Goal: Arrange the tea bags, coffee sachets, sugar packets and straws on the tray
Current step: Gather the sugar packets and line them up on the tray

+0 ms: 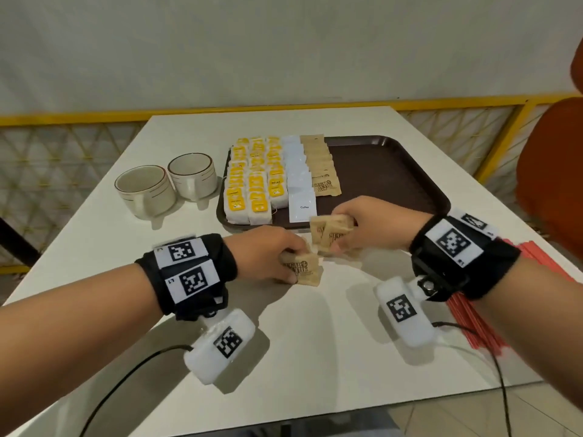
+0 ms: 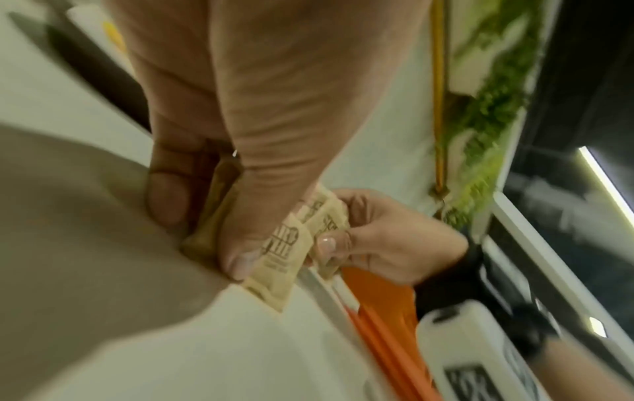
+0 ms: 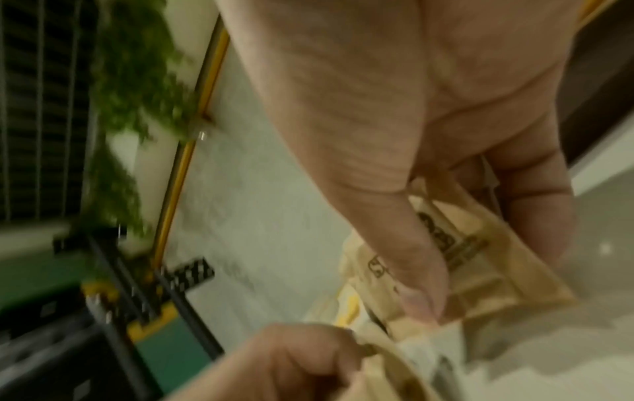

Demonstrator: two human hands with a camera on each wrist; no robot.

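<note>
Nearest the lens, at the bottom of the head view: two white wrist cameras (image 1: 220,348), strapped under the forearms, cables trailing off the lower edge. Just above them, at centre frame, found the left hand (image 1: 265,253) curled round a small upright stack of brown sugar packets (image 1: 303,272), thumb on one face, fingers on the other, lower edges down on the white table (image 1: 315,357). To the right of it, found the right hand (image 1: 375,222) pinching a second, fanned bunch of the same packets, raised just in front of the near rim of the tray (image 1: 394,171). Neither hand empty, neither spread wide.

Further up the frame, on the tray's left half, noted three columns of yellow tea bags (image 1: 252,181), then a column of white coffee sachets (image 1: 298,171), then a column of sugar packets already laid overlapping. Right half of the tray bare. Spotted red straws (image 1: 536,263) at the right edge of the frame, on the table, partly hidden under the right forearm, not yet on the tray. Left of the tray, two cups (image 1: 145,190).

Judged the packets light: thin paper, soft, with loose grains inside, so prone to fanning out and sliding from a slack stack. Best taken across the flat faces near the middle, with the edges squared against the table first. Pinched by a corner, likely to splay or crease.
</note>
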